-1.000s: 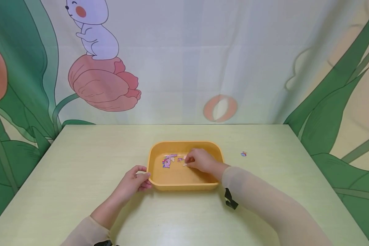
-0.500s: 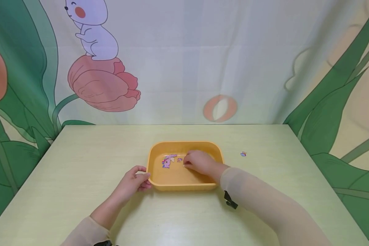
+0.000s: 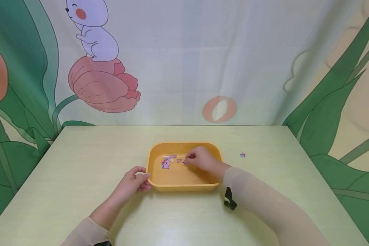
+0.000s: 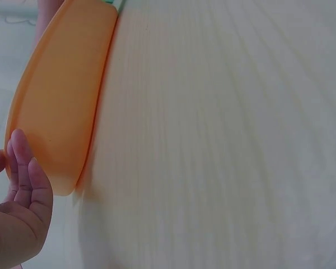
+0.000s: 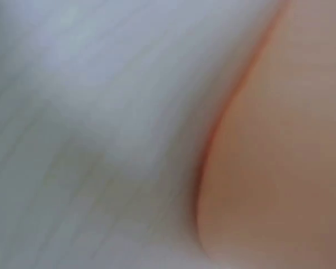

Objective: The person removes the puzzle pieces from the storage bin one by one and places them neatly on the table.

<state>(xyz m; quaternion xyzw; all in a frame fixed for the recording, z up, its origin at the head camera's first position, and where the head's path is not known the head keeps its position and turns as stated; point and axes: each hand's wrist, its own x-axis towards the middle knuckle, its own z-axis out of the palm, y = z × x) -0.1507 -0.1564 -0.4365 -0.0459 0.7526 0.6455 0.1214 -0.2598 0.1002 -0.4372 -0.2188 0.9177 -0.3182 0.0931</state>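
Observation:
In the head view a yellow tray [image 3: 181,188] sits on the table. My left hand [image 3: 136,178] grips its near left corner, thumb at the rim and fingers against the outer wall; the left wrist view shows these fingers [image 4: 31,179] on the orange-looking wall. My right hand [image 3: 202,159] reaches inside, thumb and fingertips together at a small purple cut-out piece [image 3: 185,162]. Left of it lie another small purple piece [image 3: 179,160] and a larger cartoon unicorn-like cut-out [image 3: 166,163]. The right wrist view has only the blurred tray wall [image 5: 280,168] and tabletop.
A small colourful cut-out [image 3: 243,154] lies on the pale table [image 3: 184,218], right of the tray. Behind the table's far edge hangs a curtain [image 3: 172,68] printed with a rabbit, flowers and leaves.
Pale pieces showed at my right fingertips earlier; a purple printed piece shows there now. The right hand has shifted slightly within the tray. My left hand keeps its place at the corner.

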